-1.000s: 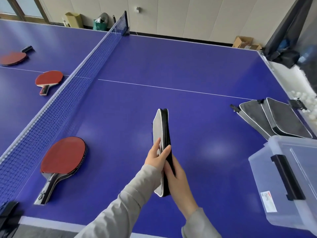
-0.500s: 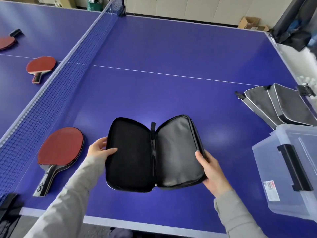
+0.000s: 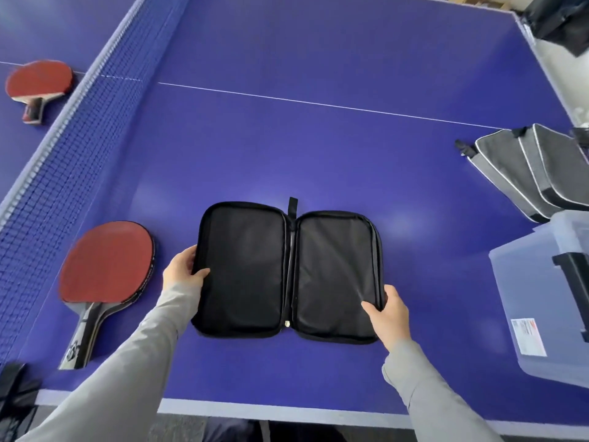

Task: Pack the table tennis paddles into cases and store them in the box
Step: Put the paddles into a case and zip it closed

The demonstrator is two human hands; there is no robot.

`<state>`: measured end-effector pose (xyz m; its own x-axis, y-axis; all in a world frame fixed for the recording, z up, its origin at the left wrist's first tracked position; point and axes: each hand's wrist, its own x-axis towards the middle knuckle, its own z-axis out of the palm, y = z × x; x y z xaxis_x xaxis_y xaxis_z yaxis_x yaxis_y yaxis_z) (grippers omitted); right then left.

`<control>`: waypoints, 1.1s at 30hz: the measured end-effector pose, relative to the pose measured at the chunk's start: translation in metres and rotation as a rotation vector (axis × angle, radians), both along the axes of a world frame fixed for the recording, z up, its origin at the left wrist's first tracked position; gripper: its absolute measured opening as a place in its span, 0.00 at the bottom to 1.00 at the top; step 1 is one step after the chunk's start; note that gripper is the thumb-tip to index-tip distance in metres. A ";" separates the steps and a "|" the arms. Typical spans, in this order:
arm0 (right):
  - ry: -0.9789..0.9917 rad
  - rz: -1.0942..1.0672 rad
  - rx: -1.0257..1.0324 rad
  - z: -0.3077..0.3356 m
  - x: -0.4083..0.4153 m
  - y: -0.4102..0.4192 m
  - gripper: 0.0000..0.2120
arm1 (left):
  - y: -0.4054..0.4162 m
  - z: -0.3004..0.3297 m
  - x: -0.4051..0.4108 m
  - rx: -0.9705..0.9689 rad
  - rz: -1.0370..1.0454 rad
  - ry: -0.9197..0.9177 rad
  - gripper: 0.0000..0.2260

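The black case lies spread wide open and flat on the blue table, dark lining facing up, zip spine running down the middle; the left hand pinches the case's left edge, thumb on the lining and fingers curled under the rim; the right hand clamps the lower right corner the same way, thumb pressed on the inside; just left of the case a red paddle rests face up, handle pointing toward the near edge, close to the left hand but not touching it; beyond the net a second red paddle sits on the far half; over on the right, grey cases lie stacked and overlapping, and the clear plastic box stands in front of them at the table's right side.
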<state>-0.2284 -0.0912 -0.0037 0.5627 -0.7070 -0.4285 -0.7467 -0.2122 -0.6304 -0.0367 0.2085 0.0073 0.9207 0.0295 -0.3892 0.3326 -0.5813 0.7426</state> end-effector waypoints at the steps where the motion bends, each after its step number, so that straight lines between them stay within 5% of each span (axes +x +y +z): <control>1: 0.019 0.004 -0.026 -0.003 0.000 0.001 0.18 | 0.001 -0.004 0.002 0.012 -0.030 -0.016 0.21; 12: 0.018 0.070 -0.238 -0.002 -0.003 0.013 0.34 | 0.020 -0.020 -0.004 0.256 -0.156 -0.081 0.28; 20: 0.028 0.140 -0.286 -0.003 -0.002 0.022 0.33 | 0.108 0.002 -0.044 0.440 0.010 -0.413 0.29; 27: 0.114 0.113 -0.276 0.001 -0.001 0.024 0.33 | 0.171 -0.005 -0.040 0.511 0.229 -0.099 0.37; 33: 0.181 0.134 -0.298 0.000 0.004 0.024 0.33 | 0.177 -0.015 -0.029 0.395 0.265 0.011 0.24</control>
<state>-0.2242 -0.0674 -0.0041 0.5926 -0.7410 -0.3159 -0.7936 -0.4700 -0.3864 -0.0662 0.3857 -0.0078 0.8573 0.4108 -0.3103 0.5142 -0.7127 0.4771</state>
